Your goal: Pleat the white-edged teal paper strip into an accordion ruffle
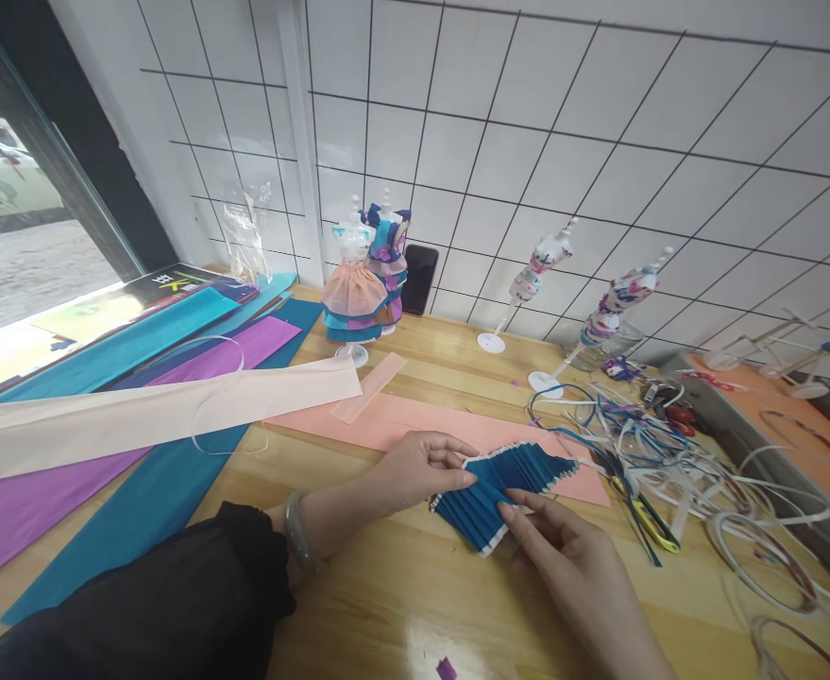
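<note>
A blue pleated piece of paper or fabric (475, 515) with white edges is held between my two hands, just above the wooden table. My left hand (421, 472) pinches its upper left edge between thumb and fingers. On the lower right, my right hand (563, 548) grips the same piece with thumb and fingertips, the other fingers curled partly beneath it. Its pleats fan out to the upper right. Behind it lies a long salmon-pink strip (379, 418), flat on the table. I cannot tell whether the material is paper or cloth.
Long coloured strips, including a cream one (174, 416) and a purple one (25, 529), cover the left side. Small dress forms (358, 293) stand along the tiled wall near a phone (420, 279). Thin offcuts (634, 425) and a yellow-handled cutter (655, 524) lie right.
</note>
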The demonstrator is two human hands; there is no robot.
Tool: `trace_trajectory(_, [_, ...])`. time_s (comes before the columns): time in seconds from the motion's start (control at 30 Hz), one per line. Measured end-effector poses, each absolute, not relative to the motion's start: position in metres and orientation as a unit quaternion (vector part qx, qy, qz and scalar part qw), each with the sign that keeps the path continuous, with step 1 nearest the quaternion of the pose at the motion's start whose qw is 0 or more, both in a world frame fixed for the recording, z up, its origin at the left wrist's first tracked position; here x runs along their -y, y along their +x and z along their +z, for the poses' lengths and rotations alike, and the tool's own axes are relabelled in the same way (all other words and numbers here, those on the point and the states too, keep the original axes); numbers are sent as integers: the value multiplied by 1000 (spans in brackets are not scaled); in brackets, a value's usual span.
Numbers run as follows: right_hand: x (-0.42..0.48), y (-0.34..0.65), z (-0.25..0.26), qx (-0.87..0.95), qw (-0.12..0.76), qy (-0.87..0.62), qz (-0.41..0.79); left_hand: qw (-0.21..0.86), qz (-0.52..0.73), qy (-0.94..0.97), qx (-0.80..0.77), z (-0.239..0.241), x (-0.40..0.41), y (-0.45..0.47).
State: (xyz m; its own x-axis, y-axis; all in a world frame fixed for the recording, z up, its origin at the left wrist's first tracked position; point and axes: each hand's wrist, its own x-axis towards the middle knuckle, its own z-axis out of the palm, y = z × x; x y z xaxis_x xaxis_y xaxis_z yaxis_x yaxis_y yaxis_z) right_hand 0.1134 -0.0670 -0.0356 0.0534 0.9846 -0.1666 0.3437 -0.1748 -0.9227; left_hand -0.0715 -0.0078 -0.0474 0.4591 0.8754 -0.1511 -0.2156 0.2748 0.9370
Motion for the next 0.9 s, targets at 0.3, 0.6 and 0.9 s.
trace_trajectory(0.3, [68,115,-37,560,363,-631,397,700,367,492,-364,-48,8,-72])
trace_trajectory(0.6, [72,120,-40,683,305,-604,274,693,346,504,-382,-52,6,-73])
trace_trajectory(0.9, [72,115,-31,737,287,-583,186,684,331,523,-385,-50,4,-75])
